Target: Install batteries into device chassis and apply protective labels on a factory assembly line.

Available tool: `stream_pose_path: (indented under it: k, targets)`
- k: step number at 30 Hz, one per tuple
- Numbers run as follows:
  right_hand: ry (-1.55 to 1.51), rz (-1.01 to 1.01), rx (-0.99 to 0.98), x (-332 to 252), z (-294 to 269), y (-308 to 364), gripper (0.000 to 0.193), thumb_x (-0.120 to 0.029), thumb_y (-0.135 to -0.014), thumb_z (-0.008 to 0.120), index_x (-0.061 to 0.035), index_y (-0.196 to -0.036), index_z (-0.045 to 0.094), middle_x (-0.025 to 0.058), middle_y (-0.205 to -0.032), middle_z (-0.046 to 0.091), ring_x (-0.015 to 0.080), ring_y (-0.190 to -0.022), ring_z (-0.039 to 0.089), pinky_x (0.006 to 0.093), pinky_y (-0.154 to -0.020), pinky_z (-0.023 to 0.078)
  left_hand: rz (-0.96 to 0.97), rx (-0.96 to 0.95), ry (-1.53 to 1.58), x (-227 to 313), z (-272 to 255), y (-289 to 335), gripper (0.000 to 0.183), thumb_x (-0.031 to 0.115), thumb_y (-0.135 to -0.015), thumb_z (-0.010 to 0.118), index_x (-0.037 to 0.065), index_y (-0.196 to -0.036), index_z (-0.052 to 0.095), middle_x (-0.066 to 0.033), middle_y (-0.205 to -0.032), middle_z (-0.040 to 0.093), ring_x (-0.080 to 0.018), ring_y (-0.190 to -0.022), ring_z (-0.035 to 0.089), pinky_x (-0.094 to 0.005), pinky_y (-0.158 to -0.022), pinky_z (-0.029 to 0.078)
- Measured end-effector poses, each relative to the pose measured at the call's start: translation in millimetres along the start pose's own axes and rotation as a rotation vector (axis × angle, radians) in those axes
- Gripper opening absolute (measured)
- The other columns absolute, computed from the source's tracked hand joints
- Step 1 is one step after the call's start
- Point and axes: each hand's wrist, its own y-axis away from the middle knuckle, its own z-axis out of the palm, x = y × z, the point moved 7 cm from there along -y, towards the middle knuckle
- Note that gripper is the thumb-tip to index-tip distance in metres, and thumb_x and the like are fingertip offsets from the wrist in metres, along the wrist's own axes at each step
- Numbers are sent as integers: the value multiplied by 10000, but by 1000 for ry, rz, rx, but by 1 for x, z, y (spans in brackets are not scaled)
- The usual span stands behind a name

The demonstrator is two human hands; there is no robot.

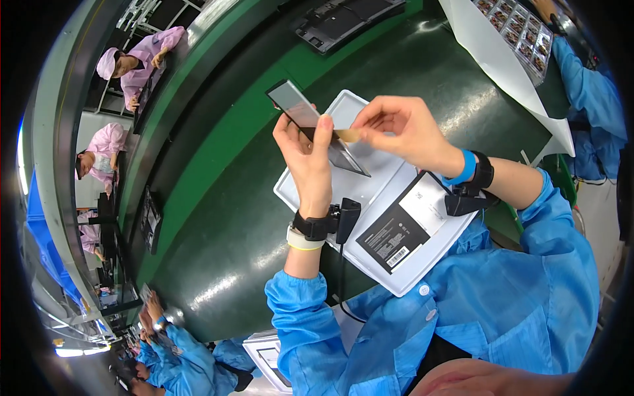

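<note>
Upright above the tray, a thin flat battery pack [295, 105] with a grey glossy face and dark edges is gripped between the thumb and fingers of my left hand [309, 162]. My right hand [413, 132] is closed in a pinch on a small tan strip of tape [347, 135] at the pack's side. Whether the strip is still stuck to the pack is hard to make out. Below both hands is a white tray [288, 189]. On its near part lies another flat battery pack [386, 236], black with a white label area, face up.
A laptop chassis [343, 23] lies on the green strip at the far side, and another dark unit [151, 218] is farther left. A clear tray of small parts [518, 36] and a white sheet [492, 59] are at the far right. Co-workers sit around the line.
</note>
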Motion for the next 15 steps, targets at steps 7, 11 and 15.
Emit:
stream_pose_path:
  k: [7,11,15]
  targets:
    - [20,-7,-62,-7,13,9,178,-44,-894,740,43,-1047,713,77,-972,729,125,-899,688,284,-833,572,41,-5,-42,3,9,6,589,245,-993,676,-37,-1404,361,-179,-1315,569,-203,-1109,596,-342,-969,470]
    - [8,66,-75,1,9,9,160,-54,-903,746,48,-1023,717,88,-956,733,121,-870,688,276,-814,575,91,13,-61,6,12,10,590,229,-996,668,-27,-1423,351,-187,-1336,563,-220,-1117,602,-346,-971,468]
    - [-73,85,-107,6,9,6,150,-54,-917,732,53,-1020,707,83,-940,729,112,-843,684,264,-790,572,-39,-65,56,5,18,10,619,356,-1010,606,-13,-1433,345,-218,-1340,555,-300,-1177,607,-406,-1012,464]
